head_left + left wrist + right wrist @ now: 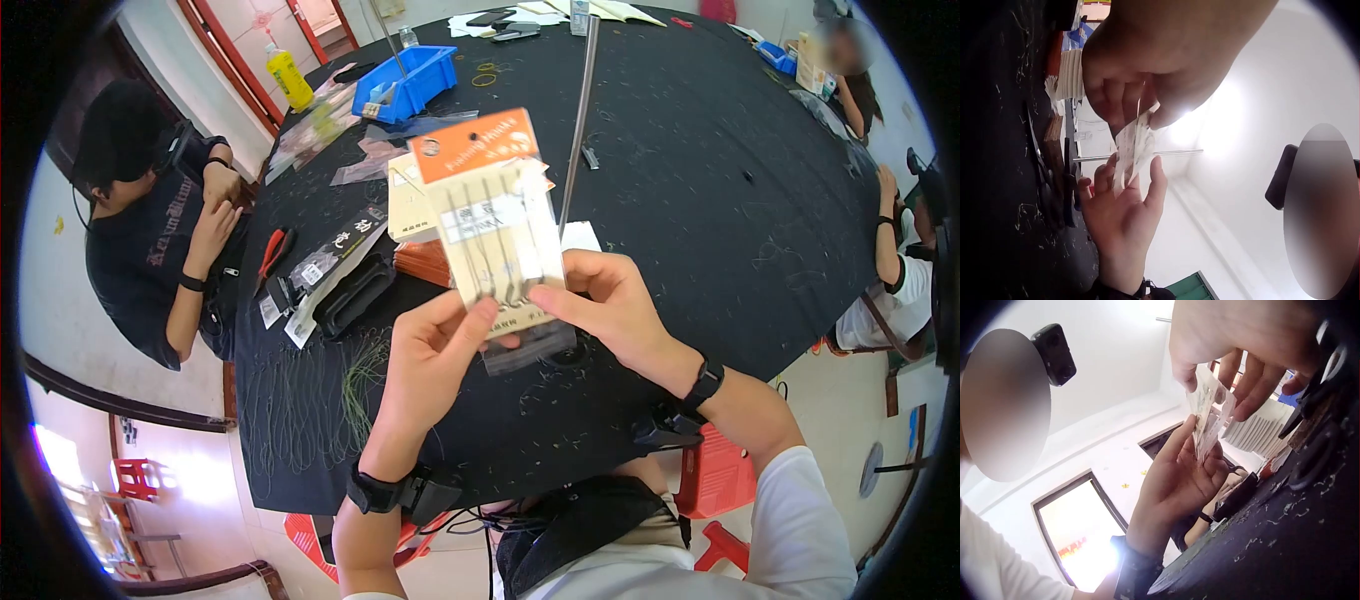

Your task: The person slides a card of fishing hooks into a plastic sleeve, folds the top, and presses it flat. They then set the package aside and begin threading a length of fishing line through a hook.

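A fish hook packet point(495, 240) with an orange header card and several dark hooks on a cream card is held up over the near side of the table. My left hand point(425, 355) pinches its lower left corner, thumb across the front. On the lower right, my right hand point(625, 312) pinches the same packet between thumb and fingers. A clear plastic flap point(530, 350) hangs below the card. Both wrist views show the packet edge-on between the two hands. Behind it lie a stack of cream cards point(408, 210) and orange-topped packets point(420, 262), partly hidden.
On the black-covered table point(690, 230) lie red-handled pliers point(275, 255), a black-and-white package point(340, 265), green line point(365, 385) and a blue bin point(410, 85). A metal rod point(580, 120) rises behind the packet. A person point(150, 220) sits at left, others at right.
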